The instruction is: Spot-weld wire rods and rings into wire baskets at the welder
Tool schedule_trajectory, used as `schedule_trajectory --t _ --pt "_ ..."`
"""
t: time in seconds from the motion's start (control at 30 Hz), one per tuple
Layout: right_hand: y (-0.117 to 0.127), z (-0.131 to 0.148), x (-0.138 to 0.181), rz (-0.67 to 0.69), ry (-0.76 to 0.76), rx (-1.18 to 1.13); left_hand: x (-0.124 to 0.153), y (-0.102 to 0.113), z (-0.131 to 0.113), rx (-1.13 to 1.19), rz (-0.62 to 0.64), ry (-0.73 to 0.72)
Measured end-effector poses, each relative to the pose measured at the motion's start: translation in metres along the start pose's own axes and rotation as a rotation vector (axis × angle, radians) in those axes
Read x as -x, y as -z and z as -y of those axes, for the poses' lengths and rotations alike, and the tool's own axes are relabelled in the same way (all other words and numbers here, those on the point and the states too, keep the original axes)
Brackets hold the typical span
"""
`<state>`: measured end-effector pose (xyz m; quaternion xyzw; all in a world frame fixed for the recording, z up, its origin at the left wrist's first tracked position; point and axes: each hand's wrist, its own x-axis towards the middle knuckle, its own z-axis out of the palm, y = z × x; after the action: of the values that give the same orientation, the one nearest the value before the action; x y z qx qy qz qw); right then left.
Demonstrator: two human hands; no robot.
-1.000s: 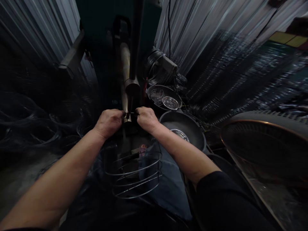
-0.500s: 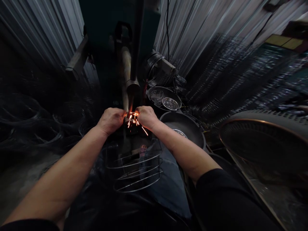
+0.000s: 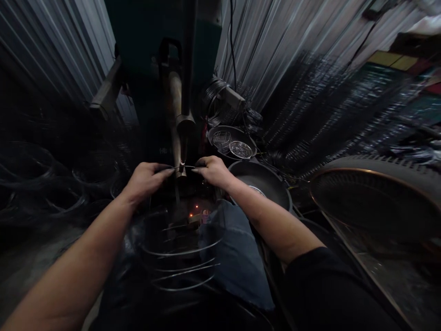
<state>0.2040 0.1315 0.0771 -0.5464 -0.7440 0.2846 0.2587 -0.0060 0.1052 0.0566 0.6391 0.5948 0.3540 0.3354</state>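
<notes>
My left hand (image 3: 146, 180) pinches one end of a short thin wire (image 3: 189, 166), with thumb and fingers pressed together. From the other side my right hand (image 3: 215, 171) grips the same wire. Its middle lies between the upper metal electrode (image 3: 183, 149) and the lower electrode (image 3: 181, 174) of a spot welder. Closer to my body, above my lap, is a wire rack (image 3: 186, 271) of curved and straight rods. Whether it joins the held wire is too dark to tell. Two orange sparks glow beneath the electrodes.
To the right, a dark pan (image 3: 275, 179) and a smaller pan (image 3: 232, 129) hold round wire pieces. A wire coil (image 3: 213, 96) sits behind them. At far right stands a large copper-rimmed round thing (image 3: 361, 172). The welder's dark green body (image 3: 138, 27) rises ahead.
The bright sparks at the electrodes have died to two small glows lower down. My hands have moved slightly apart, and the wire rack sits a little lower and further left.
</notes>
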Motion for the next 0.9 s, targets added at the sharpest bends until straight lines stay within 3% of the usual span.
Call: schedule_trajectory --t 0.1,0.2,0.3,0.47,0.9 --pt "-0.004 -0.009 0.027 0.104 -0.177 -0.398 0.028 0.000 0.021 0.258 -0.033 0.174" --pt "-0.011 -0.019 0.063 0.308 -0.299 -0.725 0.057 -0.009 0.042 0.367 -0.031 0.146" --pt "-0.017 -0.030 0.095 0.451 -0.335 -0.875 0.078 -0.020 0.053 0.374 0.011 0.094" --pt "-0.020 -0.042 0.119 0.457 -0.338 -0.907 0.092 -0.034 0.056 0.360 0.072 0.128" --pt "-0.030 -0.055 0.133 0.317 -0.282 -0.708 0.117 -0.051 0.067 0.447 0.141 0.278"
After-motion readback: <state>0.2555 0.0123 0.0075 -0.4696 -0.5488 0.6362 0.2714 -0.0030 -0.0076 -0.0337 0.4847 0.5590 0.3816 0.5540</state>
